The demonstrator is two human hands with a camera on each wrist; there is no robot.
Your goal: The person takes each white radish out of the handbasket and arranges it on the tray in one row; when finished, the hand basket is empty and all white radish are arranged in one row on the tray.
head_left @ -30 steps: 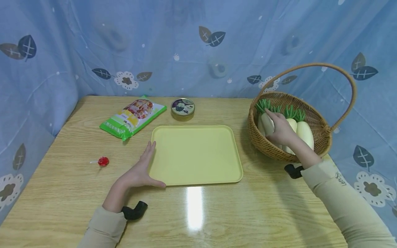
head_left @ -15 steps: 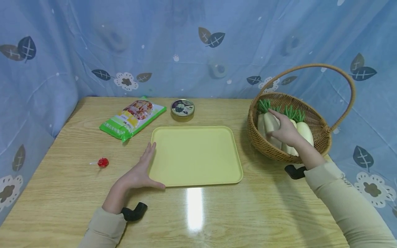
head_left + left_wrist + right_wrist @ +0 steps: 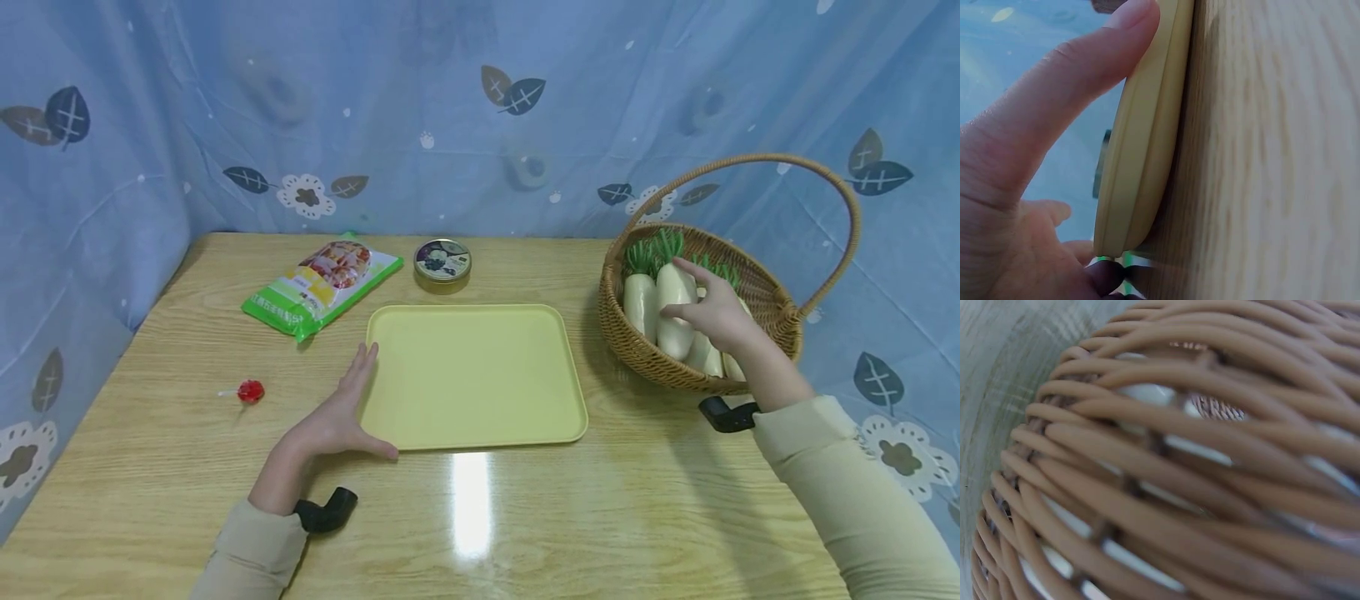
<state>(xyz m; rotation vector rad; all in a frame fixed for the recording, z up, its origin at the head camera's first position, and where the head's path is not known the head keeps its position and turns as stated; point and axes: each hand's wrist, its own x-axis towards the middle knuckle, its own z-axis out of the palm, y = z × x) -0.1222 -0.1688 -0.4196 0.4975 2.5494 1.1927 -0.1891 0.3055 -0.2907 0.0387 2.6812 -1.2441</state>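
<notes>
In the head view, my left hand (image 3: 341, 417) lies spread at the near left corner of the yellow tray (image 3: 472, 375). Its thumb touches the rim, and the left wrist view shows the same thumb against the tray's side (image 3: 1141, 150). At the right, my right hand (image 3: 712, 312) reaches over the wicker basket (image 3: 637, 354) and grips a white radish (image 3: 675, 312) with green leaves, thumb on its near side. Another white radish (image 3: 640, 304) lies left of it; more sit partly hidden under the hand. Woven basket wall (image 3: 1166, 437) fills the right wrist view, hiding that hand.
A green and white food bag (image 3: 322, 283) and a round tin (image 3: 442, 260) lie behind the tray. A red lollipop (image 3: 250, 391) lies on the wooden table (image 3: 585, 525) at the left. The basket's tall handle (image 3: 780, 157) arches up at the right.
My right hand has shifted right and slightly nearer, and the gripped radish has moved right, uncovering the radish to its left. My left hand and the tray have stayed in place.
</notes>
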